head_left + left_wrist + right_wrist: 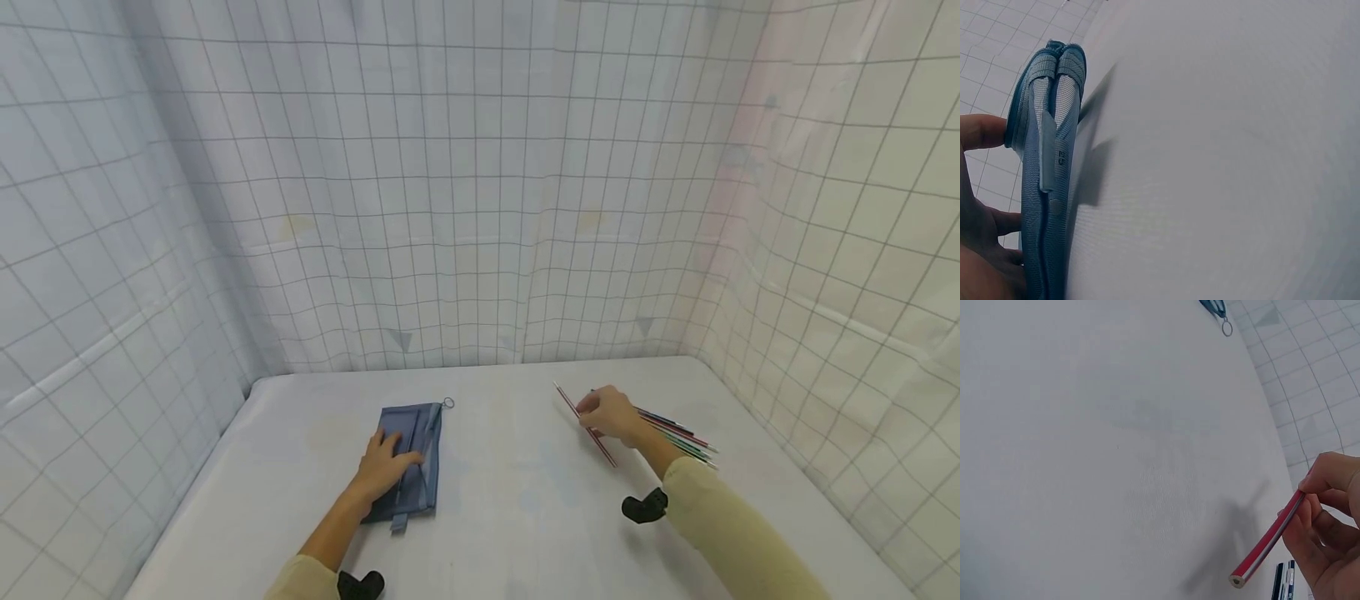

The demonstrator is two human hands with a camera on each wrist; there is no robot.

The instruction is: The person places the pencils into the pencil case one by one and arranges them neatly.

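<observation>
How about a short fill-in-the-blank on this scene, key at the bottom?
1. In the head view, the blue pouch lies to the ____ of the fanned pencils.
2. The pencil pinched by the right hand is mainly ____ in colour.
3. The small ring is attached to the ____ that lies under the left hand.

Missing words: left; red; pouch.
</observation>
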